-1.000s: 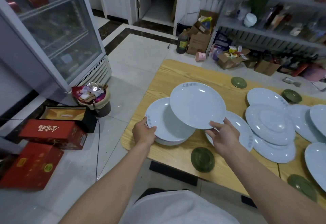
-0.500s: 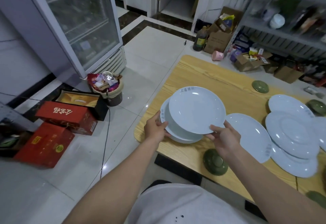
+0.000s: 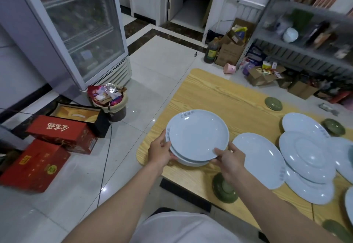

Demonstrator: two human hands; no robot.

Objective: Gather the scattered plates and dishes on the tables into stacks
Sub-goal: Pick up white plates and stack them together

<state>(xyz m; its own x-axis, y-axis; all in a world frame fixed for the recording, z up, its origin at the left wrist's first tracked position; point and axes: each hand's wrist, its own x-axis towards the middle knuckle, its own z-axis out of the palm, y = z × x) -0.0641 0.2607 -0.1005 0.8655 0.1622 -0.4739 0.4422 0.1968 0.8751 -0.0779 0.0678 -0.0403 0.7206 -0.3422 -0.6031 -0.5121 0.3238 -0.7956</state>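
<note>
A pale blue plate point(image 3: 198, 134) lies on top of a stack of matching plates point(image 3: 188, 161) near the left end of the wooden table point(image 3: 219, 93). My left hand point(image 3: 160, 150) grips the stack's left rim. My right hand point(image 3: 230, 159) pinches the top plate's near right rim. More pale blue plates lie to the right: a single one point(image 3: 261, 159) and an overlapping group point(image 3: 307, 156). Small green dishes sit upside down at the table's near edge point(image 3: 224, 188), at the back point(image 3: 273, 103) and further right point(image 3: 333, 126).
A glass-door fridge point(image 3: 76, 28) stands at the left, with a full waste bin point(image 3: 110, 100) and red boxes point(image 3: 61, 133) on the floor beside it. Cardboard boxes point(image 3: 229, 51) and a metal shelf rack point(image 3: 305, 32) stand behind the table.
My right hand has carried the plate leftward and lowered it onto the stack, where it now sits nearly centred. The camera has swung slightly left.
</note>
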